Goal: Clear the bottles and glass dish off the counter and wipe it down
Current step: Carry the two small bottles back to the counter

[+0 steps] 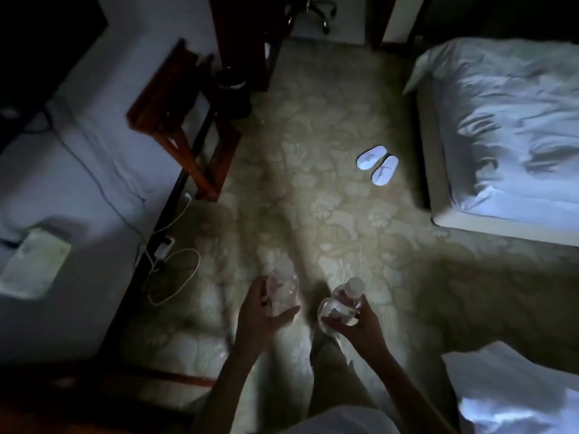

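I stand on patterned carpet in a dim room, a clear plastic bottle in each hand. My left hand [261, 311] grips one clear bottle [283, 288] by its body, held in front of me at waist height. My right hand [351, 322] holds a second clear bottle [344, 300] with a white cap, tilted with the cap pointing up and away. The two bottles are a short gap apart. No glass dish or counter top is visible to me.
A dark bin [233, 95] stands ahead by a folding wooden rack [185, 120]. White slippers [377, 164] lie beside a bed [507, 136] on the right. Cables and a power strip [166, 245] run along the left wall. A second bed corner [513, 393] is at lower right.
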`<state>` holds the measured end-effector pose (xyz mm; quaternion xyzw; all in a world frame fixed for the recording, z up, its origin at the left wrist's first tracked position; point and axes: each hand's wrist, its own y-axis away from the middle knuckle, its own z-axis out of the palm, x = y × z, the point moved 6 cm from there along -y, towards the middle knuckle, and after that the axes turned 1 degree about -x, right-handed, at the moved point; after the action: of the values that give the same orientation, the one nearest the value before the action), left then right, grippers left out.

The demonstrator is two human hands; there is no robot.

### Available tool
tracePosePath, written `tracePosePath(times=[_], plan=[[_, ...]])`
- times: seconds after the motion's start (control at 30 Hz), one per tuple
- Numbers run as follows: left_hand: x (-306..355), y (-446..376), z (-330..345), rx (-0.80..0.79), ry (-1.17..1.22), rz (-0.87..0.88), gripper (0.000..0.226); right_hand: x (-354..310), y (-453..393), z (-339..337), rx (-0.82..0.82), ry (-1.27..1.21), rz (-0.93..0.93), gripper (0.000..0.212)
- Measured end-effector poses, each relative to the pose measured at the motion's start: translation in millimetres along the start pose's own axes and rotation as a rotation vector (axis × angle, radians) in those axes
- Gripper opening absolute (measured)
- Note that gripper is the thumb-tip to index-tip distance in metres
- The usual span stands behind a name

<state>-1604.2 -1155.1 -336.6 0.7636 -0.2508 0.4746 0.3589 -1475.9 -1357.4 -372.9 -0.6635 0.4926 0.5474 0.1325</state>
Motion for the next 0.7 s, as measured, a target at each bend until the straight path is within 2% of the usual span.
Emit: tracePosePath(times=[0.13, 0.2, 0.4, 0.6, 0.7], plan=[[40, -101, 35, -0.025, -0.020, -0.027, 0.070, -14, -98, -49, 0.031, -0.016, -0.013, 0.058], [66, -148, 50, 0.000, -0.021, -0.044, 0.071, -34, -145, -80, 0.034, -0.024, -0.013, 0.056], [147, -283, 97, -0.012, -0.018, -0.036, 0.067, -104, -288, -159, 0.074, -0.021, -0.064, 0.068], [172, -421, 118, -0.034, -0.026, -0.099, 0.062, -125, -419, -161, 0.056, -0.076, -0.005, 0.067], [190, -510, 119, -0.052, 0.007, -0.080, 0.091, -146, -492, -160, 0.053, -0.087, -0.004, 0.083]])
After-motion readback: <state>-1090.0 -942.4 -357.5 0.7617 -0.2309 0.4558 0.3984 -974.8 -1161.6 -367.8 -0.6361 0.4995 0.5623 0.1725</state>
